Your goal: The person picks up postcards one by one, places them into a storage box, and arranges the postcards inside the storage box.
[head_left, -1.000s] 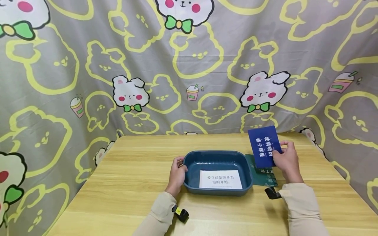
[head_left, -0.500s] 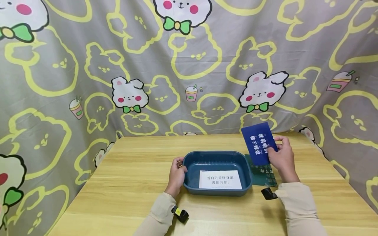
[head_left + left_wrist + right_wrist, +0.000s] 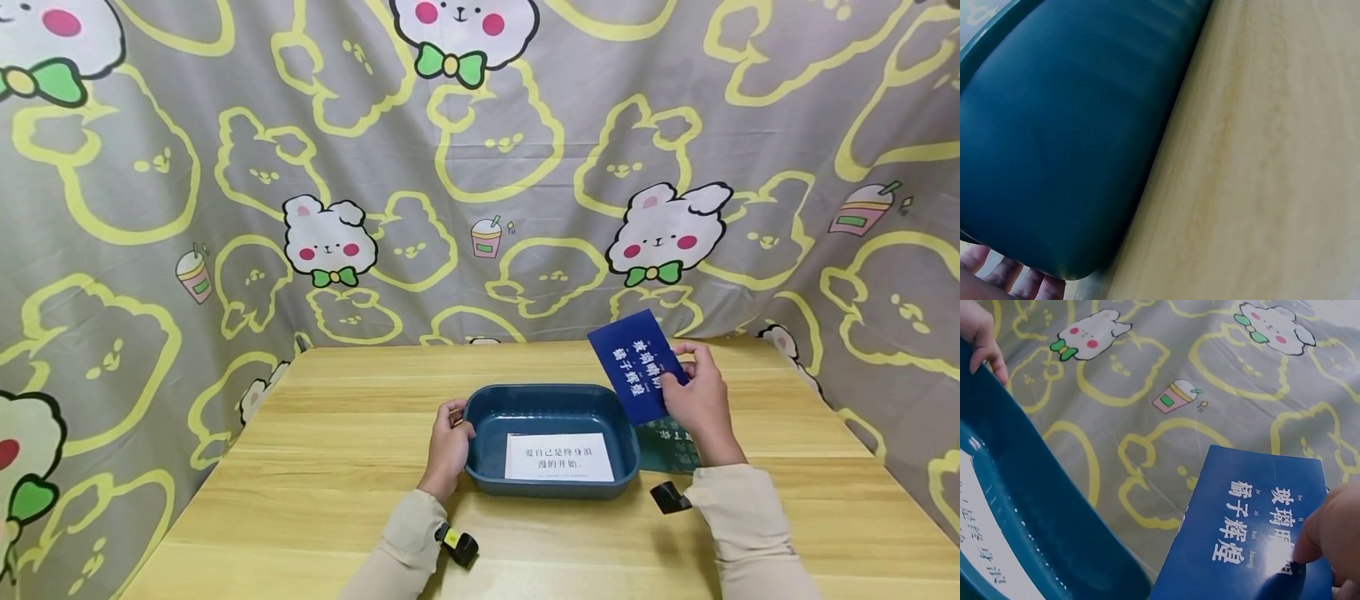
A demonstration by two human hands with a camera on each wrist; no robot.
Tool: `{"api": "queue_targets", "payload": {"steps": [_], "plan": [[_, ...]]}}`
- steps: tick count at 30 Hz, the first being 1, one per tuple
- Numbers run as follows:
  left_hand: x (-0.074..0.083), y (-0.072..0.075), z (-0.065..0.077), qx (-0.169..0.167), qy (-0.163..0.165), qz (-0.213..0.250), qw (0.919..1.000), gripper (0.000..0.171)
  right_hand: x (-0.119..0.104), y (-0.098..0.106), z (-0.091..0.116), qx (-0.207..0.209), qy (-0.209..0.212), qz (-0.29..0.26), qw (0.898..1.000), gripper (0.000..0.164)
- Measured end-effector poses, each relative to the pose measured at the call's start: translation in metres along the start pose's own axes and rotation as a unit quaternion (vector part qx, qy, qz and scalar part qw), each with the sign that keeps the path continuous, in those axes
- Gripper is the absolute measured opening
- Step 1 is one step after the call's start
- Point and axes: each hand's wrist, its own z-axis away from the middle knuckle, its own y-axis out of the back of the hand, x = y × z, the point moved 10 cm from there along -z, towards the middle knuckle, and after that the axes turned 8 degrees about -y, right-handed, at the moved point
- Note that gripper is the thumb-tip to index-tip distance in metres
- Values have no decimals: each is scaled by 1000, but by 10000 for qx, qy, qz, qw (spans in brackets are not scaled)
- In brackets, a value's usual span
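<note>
A dark teal plastic basin (image 3: 555, 490) stands on the table. My left hand (image 3: 448, 450) grips its left end, with the thumb at the rim and the fingers along the outer wall (image 3: 1066, 137). A white card (image 3: 558, 458) with printed characters lies in the basin. Between the thumb and fingers of my right hand (image 3: 701, 404) is a blue card (image 3: 626, 367) with white characters, pinched by its right edge and held tilted at the basin's right rim. In the right wrist view the thumb (image 3: 1319, 540) presses on the card's face. A dark green card (image 3: 671, 446) lies on the table beneath, partly hidden.
The wooden table (image 3: 337, 433) reaches back to a grey curtain (image 3: 480, 167) with yellow outlines and white rabbit heads. Black wrist devices sit at the left cuff (image 3: 459, 546) and the right cuff (image 3: 670, 497).
My right hand has moved left with the blue card, from over the green card to the basin's right rim, and the card leans further left. The left hand and basin stay put.
</note>
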Motion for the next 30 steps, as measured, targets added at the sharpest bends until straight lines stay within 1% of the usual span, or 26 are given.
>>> {"api": "queue_targets", "payload": {"steps": [3,6,14,22,30], "plan": [[2,0,0,-1,-67,18,10000,44,-5,-2,3,-78,75,-41,9999,35],[3,0,1,-3,-79,45,10000,44,-10,-7,7,-190,251,-76,9995,34],[3,0,1,-41,-45,23,10000,46,-17,-32,14,-727,638,-10,9953,32],[2,0,2,-22,-30,13,10000,45,-22,-56,22,-1080,1118,287,9874,28],[-1,0,0,-75,65,-22,9999,44,-30,-79,36,-1435,1579,780,9739,29]]}}
